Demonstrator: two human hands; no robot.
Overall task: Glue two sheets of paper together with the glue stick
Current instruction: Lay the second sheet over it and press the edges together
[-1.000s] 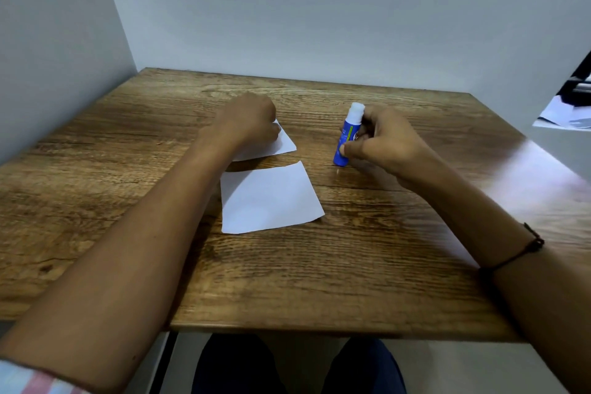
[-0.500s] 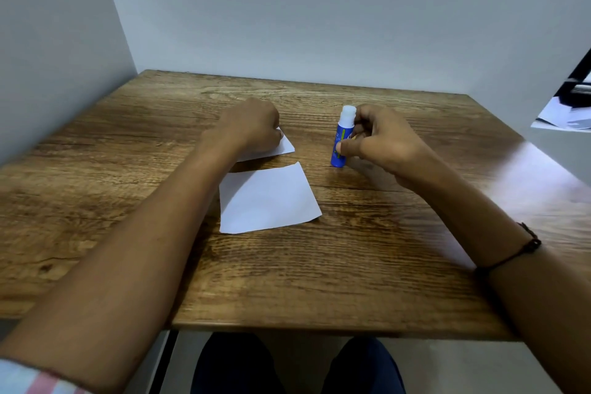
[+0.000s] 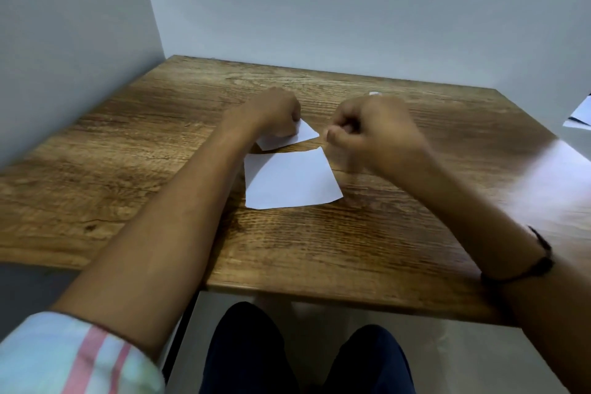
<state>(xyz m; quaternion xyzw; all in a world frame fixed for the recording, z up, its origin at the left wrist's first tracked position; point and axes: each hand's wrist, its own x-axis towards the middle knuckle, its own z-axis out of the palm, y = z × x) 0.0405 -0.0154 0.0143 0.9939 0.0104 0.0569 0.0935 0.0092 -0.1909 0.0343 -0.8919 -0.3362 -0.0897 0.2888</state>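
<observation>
The left hand's fingers [image 3: 287,125] are curling down onto the far paper sheet [image 3: 302,136], pinning it toward the surface's [image 3: 160,144] far middle. The right hand [image 3: 374,128] is clenching into a fist, a white tip [image 3: 374,93] of what may be the glue stick peeking above it. The near paper sheet [image 3: 287,179] is lying flat just before both hands.

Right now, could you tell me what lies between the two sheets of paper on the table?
Only a narrow strip of bare wooden table separates the far sheet, held by the left hand, from the near sheet, as the head view shows.
</observation>
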